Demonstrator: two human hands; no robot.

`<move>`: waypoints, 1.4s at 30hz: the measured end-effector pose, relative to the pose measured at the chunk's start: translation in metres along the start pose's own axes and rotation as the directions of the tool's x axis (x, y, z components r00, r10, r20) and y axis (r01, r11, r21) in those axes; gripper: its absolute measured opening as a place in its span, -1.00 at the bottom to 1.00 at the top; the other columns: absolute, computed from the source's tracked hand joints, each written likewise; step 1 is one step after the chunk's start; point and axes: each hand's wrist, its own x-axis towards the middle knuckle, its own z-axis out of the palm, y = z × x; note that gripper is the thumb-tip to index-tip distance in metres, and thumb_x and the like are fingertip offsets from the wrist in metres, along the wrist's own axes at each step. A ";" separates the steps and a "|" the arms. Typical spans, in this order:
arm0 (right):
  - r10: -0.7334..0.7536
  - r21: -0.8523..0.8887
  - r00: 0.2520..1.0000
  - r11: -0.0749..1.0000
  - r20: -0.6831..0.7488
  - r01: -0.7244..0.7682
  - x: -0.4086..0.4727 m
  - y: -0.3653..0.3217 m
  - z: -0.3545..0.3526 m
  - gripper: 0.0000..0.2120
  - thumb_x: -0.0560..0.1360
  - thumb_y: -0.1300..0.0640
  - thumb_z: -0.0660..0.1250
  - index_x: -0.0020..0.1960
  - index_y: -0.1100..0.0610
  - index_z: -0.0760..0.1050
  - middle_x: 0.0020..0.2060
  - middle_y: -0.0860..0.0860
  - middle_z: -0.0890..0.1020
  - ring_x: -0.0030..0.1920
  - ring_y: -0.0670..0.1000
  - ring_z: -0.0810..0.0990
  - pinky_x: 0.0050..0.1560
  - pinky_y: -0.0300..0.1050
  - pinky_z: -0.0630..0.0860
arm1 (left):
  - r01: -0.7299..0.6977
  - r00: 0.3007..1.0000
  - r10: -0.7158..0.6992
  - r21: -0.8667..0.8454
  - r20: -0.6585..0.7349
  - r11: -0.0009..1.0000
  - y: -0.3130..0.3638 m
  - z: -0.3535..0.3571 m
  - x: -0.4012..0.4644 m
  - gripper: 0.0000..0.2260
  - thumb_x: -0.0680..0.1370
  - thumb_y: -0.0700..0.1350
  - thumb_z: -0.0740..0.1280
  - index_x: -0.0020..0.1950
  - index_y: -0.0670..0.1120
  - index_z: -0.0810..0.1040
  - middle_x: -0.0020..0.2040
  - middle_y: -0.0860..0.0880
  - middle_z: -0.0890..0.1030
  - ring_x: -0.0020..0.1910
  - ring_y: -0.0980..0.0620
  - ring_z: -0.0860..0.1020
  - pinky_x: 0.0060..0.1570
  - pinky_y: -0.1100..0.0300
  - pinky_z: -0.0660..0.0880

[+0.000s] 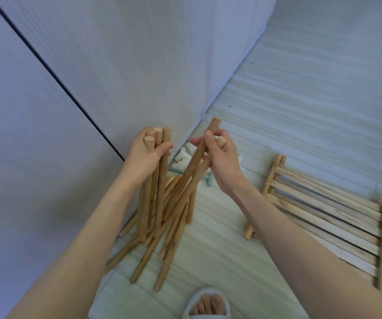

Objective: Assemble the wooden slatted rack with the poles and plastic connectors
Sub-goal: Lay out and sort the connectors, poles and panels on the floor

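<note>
The fingers of the left hand [144,151] are curled shut around a bundle of wooden poles [160,180], whose rounded top ends stick up just above the fist, left of the frame's centre. The right hand [220,157], just right of centre, is closed around two more poles [192,171], one rising past the thumb and fingertips, the other showing its cut end inside the grip. Both handfuls slant downward and cross each other between the wrists, their lower ends resting on the pale wood-grain floor [300,100] among several loose poles [144,259] that lie fanned out toward the bottom centre. Behind the crossing poles, near the middle of the frame, a clear bag of white plastic connectors [183,155] lies on the floor, with a pale green piece [210,178] just under the right wrist. At the right edge the stacked wooden slatted panels [328,212] lie flat, well apart from the hands. A pale cabinet panel [116,65] with a dark seam fills the upper left. At the bottom centre, toes in a light slipper [206,302] show.
</note>
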 end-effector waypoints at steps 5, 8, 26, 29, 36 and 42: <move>0.087 0.100 0.981 0.992 -0.173 -0.070 0.004 -0.003 -0.036 -0.87 0.63 0.10 0.14 0.06 0.17 0.32 -0.29 0.10 0.56 -0.20 0.09 0.60 -0.01 0.19 0.55 | 0.014 0.999 -0.020 0.121 0.047 0.993 -0.007 0.003 0.000 -0.84 0.47 -0.14 0.41 -0.13 0.06 0.46 -0.08 -0.13 0.63 -0.04 -0.11 0.61 0.08 -0.11 0.52; 0.251 0.072 0.937 0.968 -0.244 -0.240 0.008 0.013 -0.070 -0.88 0.63 0.06 0.14 0.05 0.12 0.31 -0.30 0.08 0.50 -0.28 0.03 0.54 -0.07 0.13 0.56 | 0.059 0.990 -0.080 0.167 0.118 0.984 -0.020 0.022 0.002 -0.81 0.43 -0.16 0.43 -0.22 0.04 0.44 -0.17 -0.05 0.62 -0.09 -0.10 0.59 0.06 0.01 0.52; 0.627 0.044 0.657 0.737 -0.418 -0.675 0.036 0.164 -0.106 -0.77 0.59 0.17 0.13 -0.25 0.14 0.34 -0.35 0.07 0.45 -0.37 0.02 0.43 -0.26 -0.08 0.40 | 0.651 0.694 -0.634 0.080 0.339 0.755 -0.144 0.185 0.051 -0.92 0.49 -0.34 0.35 -0.05 -0.29 0.49 -0.27 -0.20 0.57 -0.53 0.00 0.57 -0.45 0.15 0.57; 0.646 0.049 0.638 0.718 -0.420 -0.694 0.029 0.178 -0.115 -0.84 0.56 0.25 0.17 -0.20 0.17 0.39 -0.34 0.08 0.45 -0.36 0.01 0.43 -0.30 -0.12 0.41 | 0.611 0.752 -0.627 0.144 0.201 0.779 -0.167 0.193 0.048 -0.64 0.37 -0.20 0.46 0.11 -0.26 0.49 -0.04 -0.23 0.62 -0.13 -0.14 0.63 -0.03 -0.02 0.59; 0.629 -0.094 0.694 0.714 -0.351 -0.694 0.006 0.186 -0.109 -0.68 0.50 0.26 0.29 0.24 0.20 0.36 0.02 0.13 0.59 0.04 0.12 0.59 0.08 0.11 0.57 | 0.272 0.940 -0.322 0.324 0.111 0.906 -0.174 0.181 0.025 -0.34 0.47 -0.14 0.42 0.46 -0.17 0.16 0.38 -0.14 0.35 0.35 -0.08 0.35 0.29 0.18 0.25; 0.589 -0.296 0.761 0.701 -0.272 -0.649 -0.018 0.189 -0.102 -0.52 0.52 0.22 0.28 0.40 0.08 0.25 0.19 0.08 0.53 0.16 0.10 0.54 0.13 0.03 0.52 | -0.100 0.915 -0.174 0.621 0.365 0.777 -0.208 0.146 -0.035 -0.30 0.58 -0.01 0.24 0.54 -0.14 -0.14 0.56 -0.11 -0.06 0.53 -0.05 -0.03 0.47 0.08 -0.01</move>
